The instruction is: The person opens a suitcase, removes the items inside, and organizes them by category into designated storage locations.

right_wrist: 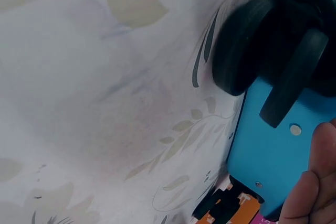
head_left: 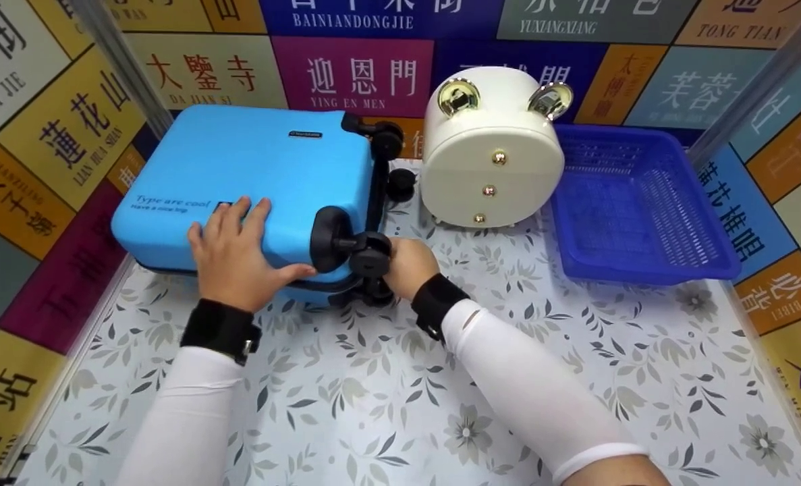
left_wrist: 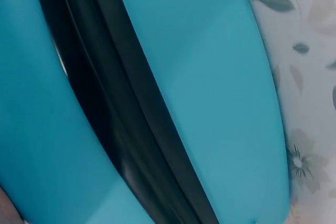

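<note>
A light blue hard-shell suitcase (head_left: pixel 252 155) lies on its side, with black wheels (head_left: pixel 371 255) at its right end. My left hand (head_left: pixel 235 260) rests on the near part of its upper face, fingers spread and thumb out along the near edge. In the left wrist view the suitcase's black seam (left_wrist: pixel 121 98) runs between two blue shell halves. At the wheeled end is my right hand (head_left: pixel 410 266), its fingers largely hidden behind the near wheel in the head view. The right wrist view shows some fingers (right_wrist: pixel 321 156) by the suitcase's blue base (right_wrist: pixel 278 145), their hold unclear.
A cream rounded case (head_left: pixel 491 179) with gold ear shapes and gold studs stands right of the suitcase. Beside it is a blue plastic basket (head_left: pixel 650 270). Printed panels (head_left: pixel 353 74) wall in the flower-patterned table (head_left: pixel 373 405) at the back and sides.
</note>
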The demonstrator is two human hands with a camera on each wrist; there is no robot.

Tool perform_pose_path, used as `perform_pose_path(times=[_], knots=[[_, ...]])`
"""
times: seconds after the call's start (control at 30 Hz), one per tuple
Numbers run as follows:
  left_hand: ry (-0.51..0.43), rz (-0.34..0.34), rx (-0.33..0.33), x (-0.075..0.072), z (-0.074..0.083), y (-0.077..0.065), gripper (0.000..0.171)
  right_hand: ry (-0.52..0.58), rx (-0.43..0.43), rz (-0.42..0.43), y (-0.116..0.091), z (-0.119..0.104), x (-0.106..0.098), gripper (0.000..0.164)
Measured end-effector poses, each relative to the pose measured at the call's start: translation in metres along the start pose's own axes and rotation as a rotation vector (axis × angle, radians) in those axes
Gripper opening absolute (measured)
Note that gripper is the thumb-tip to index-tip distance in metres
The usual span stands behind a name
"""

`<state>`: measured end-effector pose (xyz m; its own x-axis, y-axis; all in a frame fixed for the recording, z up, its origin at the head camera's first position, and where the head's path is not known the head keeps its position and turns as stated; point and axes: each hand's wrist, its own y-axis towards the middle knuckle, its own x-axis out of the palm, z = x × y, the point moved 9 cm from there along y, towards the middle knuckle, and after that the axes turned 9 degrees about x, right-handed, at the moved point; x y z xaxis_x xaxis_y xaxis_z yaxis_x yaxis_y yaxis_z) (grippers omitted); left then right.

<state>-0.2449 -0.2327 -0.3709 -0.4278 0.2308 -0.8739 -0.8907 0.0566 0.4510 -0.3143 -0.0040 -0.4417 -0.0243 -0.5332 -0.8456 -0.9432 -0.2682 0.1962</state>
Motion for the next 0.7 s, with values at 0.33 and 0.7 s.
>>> perform_pose_path(times=[0.33,0.7], knots=[[0.074,0.006,-0.077,0.001,0.017,-0.001,0.120,0.045,0.097,-0.033,0.003,0.014,-0.002,0.023],[0.003,-0.127,0.021,-0.004,0.003,0.008,0.110,0.079,0.157,-0.054,0.005,0.022,-0.003,0.025]])
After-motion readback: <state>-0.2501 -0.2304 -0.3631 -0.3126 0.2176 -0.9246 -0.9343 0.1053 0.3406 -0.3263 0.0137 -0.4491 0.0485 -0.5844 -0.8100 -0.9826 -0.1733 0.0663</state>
